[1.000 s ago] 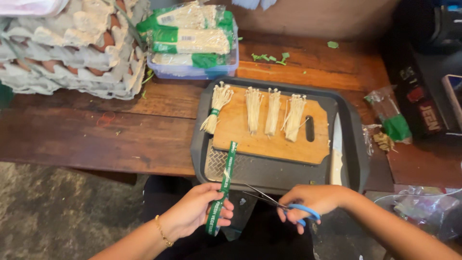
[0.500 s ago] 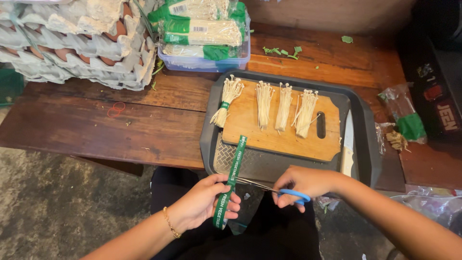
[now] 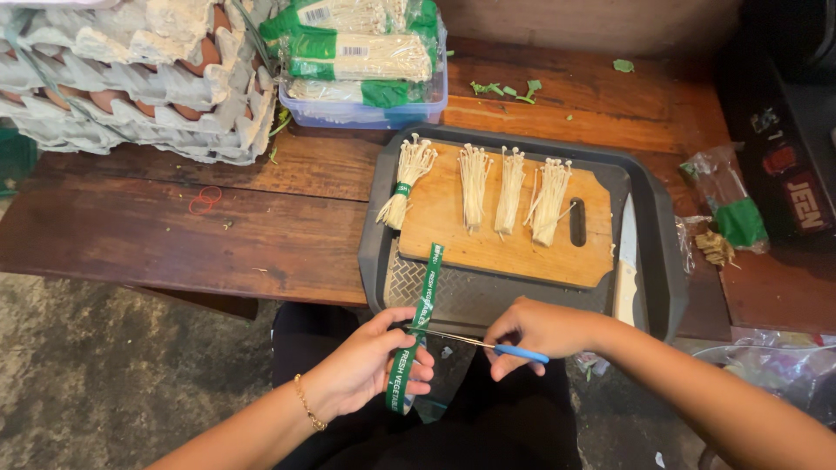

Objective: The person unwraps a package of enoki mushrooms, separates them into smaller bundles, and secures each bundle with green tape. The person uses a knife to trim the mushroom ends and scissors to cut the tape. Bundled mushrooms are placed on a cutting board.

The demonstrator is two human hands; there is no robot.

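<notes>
My left hand (image 3: 370, 361) pinches a long green printed tape strip (image 3: 420, 313) that stands upright over the front edge of the grey tray (image 3: 649, 231). In my right hand (image 3: 540, 329) are blue-handled scissors (image 3: 475, 343), blades closed across the strip just above my left fingers. Behind, a wooden cutting board (image 3: 514, 248) on the tray carries several small bundles of enoki mushrooms (image 3: 509, 187); the leftmost bundle (image 3: 402, 181) wears a green band.
A knife (image 3: 627, 261) lies along the tray's right side. A plastic tub of packaged enoki (image 3: 361, 65) and stacked egg cartons (image 3: 131, 78) sit at the back of the wooden table (image 3: 174, 226). Plastic wrappers and mushroom trimmings (image 3: 727, 218) lie right.
The scissors moved left from open and apart to closed across the green strip. Both hands came closer together; the view shifted slightly.
</notes>
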